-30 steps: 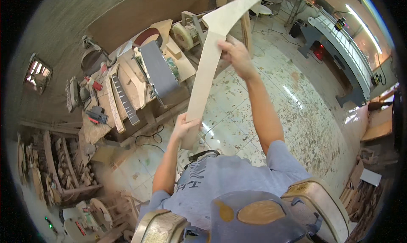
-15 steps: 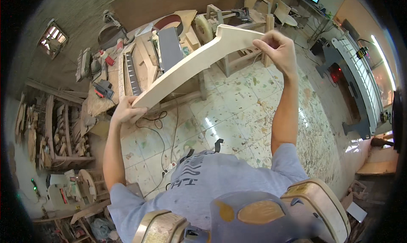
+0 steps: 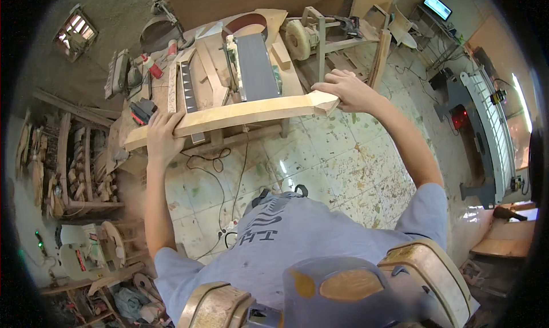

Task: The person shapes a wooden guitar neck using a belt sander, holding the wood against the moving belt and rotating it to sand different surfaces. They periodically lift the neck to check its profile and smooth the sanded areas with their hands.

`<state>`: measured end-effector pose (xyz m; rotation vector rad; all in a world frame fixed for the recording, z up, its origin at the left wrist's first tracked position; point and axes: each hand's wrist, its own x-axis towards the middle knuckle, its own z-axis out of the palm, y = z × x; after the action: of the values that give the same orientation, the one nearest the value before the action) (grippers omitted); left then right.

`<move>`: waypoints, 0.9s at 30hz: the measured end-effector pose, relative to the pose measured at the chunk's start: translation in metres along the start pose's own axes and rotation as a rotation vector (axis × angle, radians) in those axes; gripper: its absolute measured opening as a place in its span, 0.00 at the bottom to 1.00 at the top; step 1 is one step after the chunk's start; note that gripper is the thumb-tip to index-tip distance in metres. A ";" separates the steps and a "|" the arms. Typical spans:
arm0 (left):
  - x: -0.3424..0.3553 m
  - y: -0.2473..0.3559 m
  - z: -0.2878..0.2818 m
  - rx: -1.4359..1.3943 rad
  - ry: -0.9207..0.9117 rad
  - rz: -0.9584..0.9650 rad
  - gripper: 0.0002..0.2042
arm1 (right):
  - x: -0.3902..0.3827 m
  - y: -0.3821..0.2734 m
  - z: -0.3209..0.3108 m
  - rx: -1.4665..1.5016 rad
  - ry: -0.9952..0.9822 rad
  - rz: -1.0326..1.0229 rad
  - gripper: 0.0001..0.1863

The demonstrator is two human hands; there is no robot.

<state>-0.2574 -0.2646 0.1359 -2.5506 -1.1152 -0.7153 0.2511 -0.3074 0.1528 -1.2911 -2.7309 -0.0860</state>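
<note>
hands span pale curved wooden plank (image 3: 229, 115) — left hand (image 3: 163, 136) clenched near its left end, right hand (image 3: 349, 90) gripping right tip, above belt sander (image 3: 254, 65) — risk: tip grip slips, plank drops.

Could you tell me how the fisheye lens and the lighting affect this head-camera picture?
Head view: the straight wooden plank, held by the left hand and right hand, looks slightly bowed; the corners are black; daylight flares at the window on the right; the glossy floor tiles show glare.
</note>
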 end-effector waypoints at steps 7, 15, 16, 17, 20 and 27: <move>0.010 -0.002 0.043 -0.219 -0.356 -0.187 0.35 | 0.043 0.082 0.037 -0.262 0.230 -0.042 0.17; 0.035 0.024 0.099 -0.397 -0.278 -0.312 0.33 | 0.081 0.183 0.089 -0.440 0.236 0.015 0.19; 0.039 0.029 0.105 -0.401 -0.266 -0.334 0.33 | 0.088 0.196 0.095 -0.446 0.251 0.019 0.19; 0.043 0.030 0.109 -0.405 -0.253 -0.357 0.32 | 0.095 0.210 0.101 -0.451 0.266 0.023 0.19; 0.066 0.031 0.110 -0.463 -0.237 -0.392 0.27 | 0.118 0.256 0.122 -0.473 0.237 0.029 0.20; 0.099 0.025 0.138 -0.381 -0.335 -0.709 0.23 | 0.166 0.349 0.133 -0.525 0.225 -0.033 0.27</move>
<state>-0.1352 -0.1624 0.0711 -2.6167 -2.2466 -0.7079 0.4055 0.0546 0.0430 -1.2409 -2.6198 -0.9440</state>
